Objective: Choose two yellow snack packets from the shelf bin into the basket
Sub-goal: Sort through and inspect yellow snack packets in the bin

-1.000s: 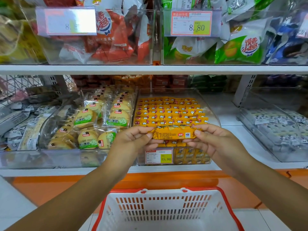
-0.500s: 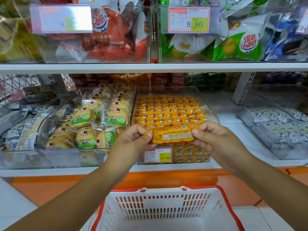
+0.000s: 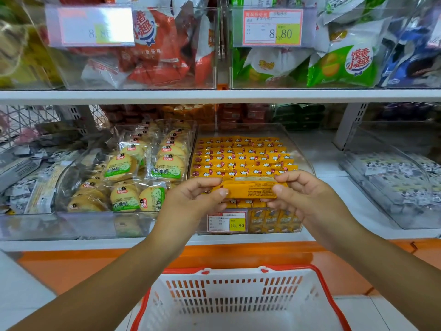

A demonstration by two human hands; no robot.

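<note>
Store shelving fills the upper and middle frame, with a clear shelf bin (image 3: 306, 161) of yellow packets at centre. One yellow snack packet (image 3: 249, 191) is held level in front of the bin. The left hand (image 3: 191, 201) pinches its left end, thumb on the near face and fingers (image 3: 210, 182) over the top edge. The right hand (image 3: 307, 199) pinches the right end likewise. A white basket (image 3: 238, 291) sits at lower centre.

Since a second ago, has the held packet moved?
Yes, but only turned over in place: the yellow packet now shows its printed back, still just above the 15.80 price tag, no closer to the basket.
</note>
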